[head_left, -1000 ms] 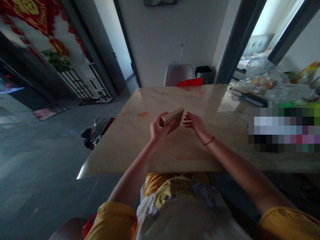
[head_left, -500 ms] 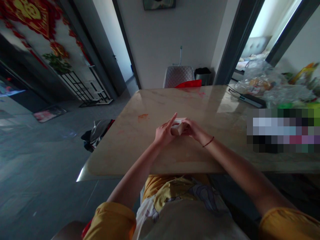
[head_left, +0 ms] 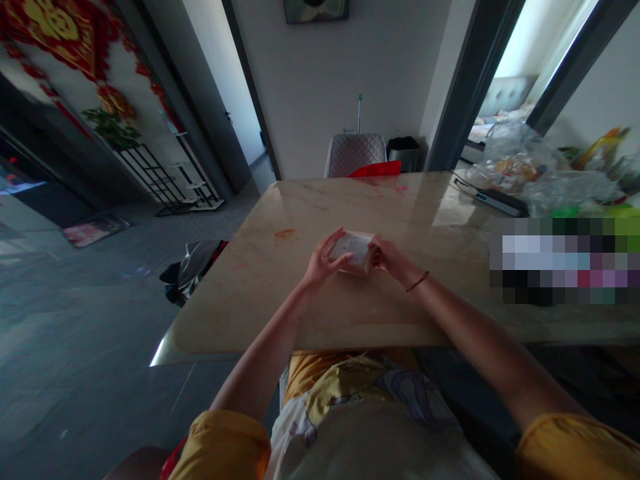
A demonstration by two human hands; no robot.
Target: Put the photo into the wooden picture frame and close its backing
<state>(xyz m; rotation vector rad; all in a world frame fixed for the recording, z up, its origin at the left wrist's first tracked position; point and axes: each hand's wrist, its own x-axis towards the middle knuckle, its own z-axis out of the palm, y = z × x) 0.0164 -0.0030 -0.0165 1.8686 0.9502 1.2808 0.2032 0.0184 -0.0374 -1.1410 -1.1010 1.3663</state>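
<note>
A small flat box [head_left: 351, 247], pale on the face turned to me, is held just above the beige marble table [head_left: 280, 293] in front of my body. My left hand [head_left: 321, 261] grips its left end with curled fingers. My right hand [head_left: 391, 259], with a thin red band at the wrist, closes on its right end. Both hands hold the box between them over the middle of the table.
Crinkled plastic bags and packaged food [head_left: 530, 170] pile up at the table's right side beside a dark flat device [head_left: 493, 200]. A quilted grey chair [head_left: 355, 155] stands at the far edge. Clothes or a bag [head_left: 193, 267] lie on the floor left.
A second ago only my left hand held the box, tilted with its tan edge up. My right hand has since closed on it, and the box is turned so a pale face shows.
</note>
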